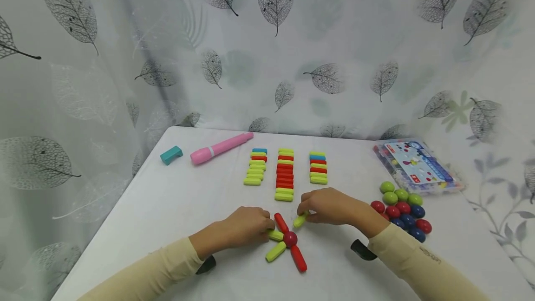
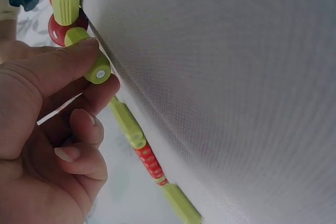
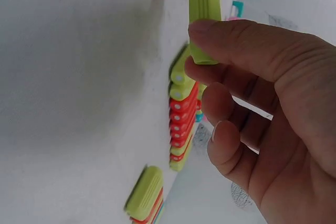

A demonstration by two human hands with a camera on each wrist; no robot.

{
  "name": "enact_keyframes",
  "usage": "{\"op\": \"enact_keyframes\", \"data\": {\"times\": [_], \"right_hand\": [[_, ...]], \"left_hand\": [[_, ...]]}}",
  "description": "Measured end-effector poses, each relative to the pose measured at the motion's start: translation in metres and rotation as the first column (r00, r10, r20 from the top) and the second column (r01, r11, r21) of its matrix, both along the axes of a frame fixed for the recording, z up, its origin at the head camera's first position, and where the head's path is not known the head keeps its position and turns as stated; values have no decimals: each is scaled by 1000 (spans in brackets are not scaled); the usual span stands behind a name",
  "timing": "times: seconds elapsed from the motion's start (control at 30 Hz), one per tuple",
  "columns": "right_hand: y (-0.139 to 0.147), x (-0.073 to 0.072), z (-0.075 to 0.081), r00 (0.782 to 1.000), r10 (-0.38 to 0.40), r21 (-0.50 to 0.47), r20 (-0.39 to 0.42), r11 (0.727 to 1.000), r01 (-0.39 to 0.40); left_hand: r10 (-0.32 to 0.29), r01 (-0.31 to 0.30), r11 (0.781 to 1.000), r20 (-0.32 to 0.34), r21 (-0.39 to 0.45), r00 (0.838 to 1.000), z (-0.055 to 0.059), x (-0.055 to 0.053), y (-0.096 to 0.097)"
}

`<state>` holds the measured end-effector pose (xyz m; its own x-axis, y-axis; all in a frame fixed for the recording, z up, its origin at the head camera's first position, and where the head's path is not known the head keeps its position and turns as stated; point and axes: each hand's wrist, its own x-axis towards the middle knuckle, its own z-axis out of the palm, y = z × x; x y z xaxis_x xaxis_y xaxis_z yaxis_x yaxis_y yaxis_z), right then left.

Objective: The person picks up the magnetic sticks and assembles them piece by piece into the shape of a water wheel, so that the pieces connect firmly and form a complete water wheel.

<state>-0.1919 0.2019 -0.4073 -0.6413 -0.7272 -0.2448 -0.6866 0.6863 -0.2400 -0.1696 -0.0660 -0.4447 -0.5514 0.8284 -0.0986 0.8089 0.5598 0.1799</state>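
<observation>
On a white table (image 1: 225, 273) in front of you lies a small star-shaped build, between your two hands and near the table's front. At its centre sits a glossy, dark red ball (image 1: 290, 239), smooth and round. An upper red rod (image 1: 281, 223) points away from you, and a lower red rod (image 1: 298, 258) points toward you, slightly right. A loose-angled lime rod (image 1: 276, 251) reaches from the ball to the lower left. Your left hand (image 1: 246, 225) pinches the left lime rod (image 2: 100, 72) between thumb and finger; its inner end meets the ball, and its outer end shows a pale, round disc set in lime plastic. Your right hand (image 1: 326, 206) pinches the right lime rod (image 3: 205, 3), which is chunky, bright yellow-green and grooved lengthwise; in the head view it is just beside the ball, with a gap between them. Both grips are narrow. Beyond your hands, a left stack (image 1: 254, 171), a middle stack (image 1: 284, 175) and a right stack (image 1: 318, 168) of coloured rods stand in columns. To the right, green, red and blue balls (image 1: 404, 210) cluster beside a clear box (image 1: 418, 165).
</observation>
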Motion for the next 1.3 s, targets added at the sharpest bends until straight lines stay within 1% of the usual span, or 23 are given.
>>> {"op": "enact_keyframes", "data": {"times": [0.1, 0.17, 0.27, 0.47, 0.57, 0.63, 0.73, 0.8, 0.87, 0.93, 1.03, 1.1, 1.17, 1.23, 1.3], "right_hand": [[-4, 3, 1, 999, 35, 5, -21, 999, -35], [-6, 4, 2, 999, 43, 6, -20, 999, -43], [-7, 4, 0, 999, 41, 7, -5, 999, -41], [-4, 3, 0, 999, 46, -1, 2, 999, -46], [-3, 0, 3, 999, 4, -5, 35, 1000, -4], [-4, -5, 6, 999, -35, -29, 30, 999, 36], [-15, -18, 10, 995, -97, -62, -28, 994, 95], [-29, -29, 10, 991, -108, -72, -84, 992, 102], [-49, -41, 10, 987, -103, -55, -123, 994, 97], [-69, -52, 8, 986, -76, -31, -148, 997, 73], [-96, -65, -1, 978, -34, 23, -207, 999, 39], [-110, -70, -7, 966, -17, 65, -256, 997, 34], [-121, -73, -14, 955, -13, 105, -298, 993, 46], [-128, -75, -20, 945, -15, 134, -326, 989, 62], [-133, -76, -24, 942, -32, 143, -334, 986, 84]], "left_hand": [[-10, 10, 1000, -16, 5, 1000, 0, 0, 0], [-15, 15, 1000, -20, 8, 1000, 0, 0, -1], [-15, 15, 1000, -16, 11, 1000, 0, 0, -1], [-5, 5, 1000, -8, 7, 1000, 5, -1, 1], [-4, 4, 1000, -1, 2, 1000, 7, 0, 2], [-1, 1, 1000, 2, 0, 1000, 7, 0, 2], [5, -5, 1000, 11, -1, 1000, 6, 1, 2], [2, -2, 1000, 14, 2, 1000, 5, 2, 1], [0, 0, 1000, 13, 7, 1000, 5, 3, 0], [-8, 8, 1000, 8, 15, 1000, 4, 3, -1], [-20, 20, 999, -4, 32, 1000, 2, 3, -2], [-28, 29, 999, -18, 40, 999, 1, 3, -3], [-32, 33, 998, -29, 46, 999, 0, 3, -4], [-37, 39, 998, -41, 47, 998, -1, 2, -4], [-43, 45, 998, -49, 46, 998, -1, 2, -4]]}}
